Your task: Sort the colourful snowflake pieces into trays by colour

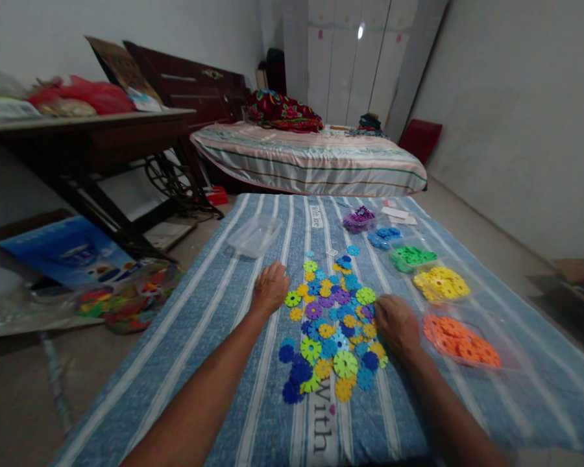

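Note:
A pile of small flower-shaped plastic discs (333, 324) in blue, yellow, green and purple lies on a blue striped cloth (199, 337). My left hand (269, 288) rests at the pile's left edge, fingers curled down beside a green disc (292, 299). My right hand (396, 322) sits at the pile's right edge, its fingers bent onto the discs. Whether either hand grips a disc is hidden by the backs of the hands.
Clear trays on the right hold sorted discs: orange (460, 340), yellow (440, 283), green (411, 257), blue (384, 236), purple (359, 219). An empty clear tray (254, 235) lies far left. A bed (311, 159), a dark table (87, 139) and a bag of toys (126, 295) surround the cloth.

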